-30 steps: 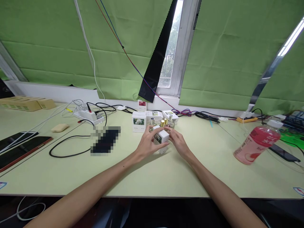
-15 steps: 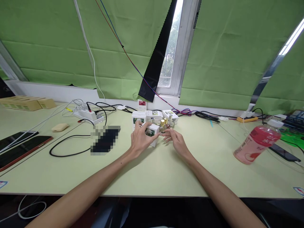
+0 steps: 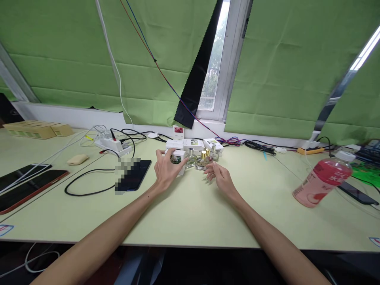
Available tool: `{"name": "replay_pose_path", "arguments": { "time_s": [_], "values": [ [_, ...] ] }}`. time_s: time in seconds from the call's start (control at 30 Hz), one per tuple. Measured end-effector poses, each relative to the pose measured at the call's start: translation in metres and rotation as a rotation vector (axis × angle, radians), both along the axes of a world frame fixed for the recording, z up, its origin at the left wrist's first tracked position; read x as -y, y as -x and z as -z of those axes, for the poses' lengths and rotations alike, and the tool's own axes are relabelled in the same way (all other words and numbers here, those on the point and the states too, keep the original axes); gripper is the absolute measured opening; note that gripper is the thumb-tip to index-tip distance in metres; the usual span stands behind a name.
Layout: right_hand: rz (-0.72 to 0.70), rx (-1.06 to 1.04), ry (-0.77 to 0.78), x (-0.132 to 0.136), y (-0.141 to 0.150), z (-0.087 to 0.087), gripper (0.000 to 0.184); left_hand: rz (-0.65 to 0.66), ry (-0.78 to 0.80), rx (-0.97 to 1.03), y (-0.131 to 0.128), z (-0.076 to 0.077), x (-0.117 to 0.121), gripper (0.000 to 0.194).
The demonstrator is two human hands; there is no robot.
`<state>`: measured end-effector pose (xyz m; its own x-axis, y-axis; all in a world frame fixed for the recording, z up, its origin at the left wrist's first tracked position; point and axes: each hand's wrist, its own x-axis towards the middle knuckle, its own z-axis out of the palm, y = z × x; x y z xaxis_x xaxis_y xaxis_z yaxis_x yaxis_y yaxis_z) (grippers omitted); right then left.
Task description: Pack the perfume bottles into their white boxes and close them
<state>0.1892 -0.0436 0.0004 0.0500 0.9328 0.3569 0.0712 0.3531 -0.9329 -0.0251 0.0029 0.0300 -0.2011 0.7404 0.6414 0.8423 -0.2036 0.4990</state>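
We saw that the white box (image 3: pixel 178 158) had shifted away from in front of the gold-capped bottle (image 3: pixel 203 163) and was now to the left of that bottle, just in front of the leftmost box (image 3: pixel 174 144) in the back row. The left hand (image 3: pixel 166 168) had gone with it; its grip was clasped on the box, fingers over the top and thumb along the side. We judged that the box had not been let go, and we could not tell whether it bore its full weight on the desk (image 3: pixel 190 221). The right hand (image 3: pixel 224 180) had parted from the box: its grip was slack, fingers curled around nothing that we could see, just in front and to the right of the gold-capped bottle. We could not tell whether the fingertips touched glass. The shift left the silver-capped bottle (image 3: pixel 190 160), just left of the gold-capped one, in plainer view.

As for writing, we made out a large white character, 水, on the pink drink bottle (image 3: pixel 323 182), well to the right of the gold-capped bottle; the smaller lettering stayed blurred. The white box bore a flower picture, but we could read no brand there.
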Motion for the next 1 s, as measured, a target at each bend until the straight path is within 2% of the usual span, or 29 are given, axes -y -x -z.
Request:
{"name": "replay_pose_path", "arguments": {
  "time_s": [0.6,0.9,1.0],
  "values": [
    [0.004,0.089,-0.025,0.004,0.000,-0.001,0.062,0.034,-0.093,0.101,0.007,0.011,-0.017,0.061],
    [0.089,0.218,-0.095,0.004,-0.005,-0.001,0.054,0.154,-0.017,0.244,0.004,0.005,-0.009,0.062],
    [0.122,0.223,-0.114,0.001,-0.009,-0.001,0.051,0.164,-0.071,0.269,0.000,0.001,-0.004,0.062]
  ]
}}
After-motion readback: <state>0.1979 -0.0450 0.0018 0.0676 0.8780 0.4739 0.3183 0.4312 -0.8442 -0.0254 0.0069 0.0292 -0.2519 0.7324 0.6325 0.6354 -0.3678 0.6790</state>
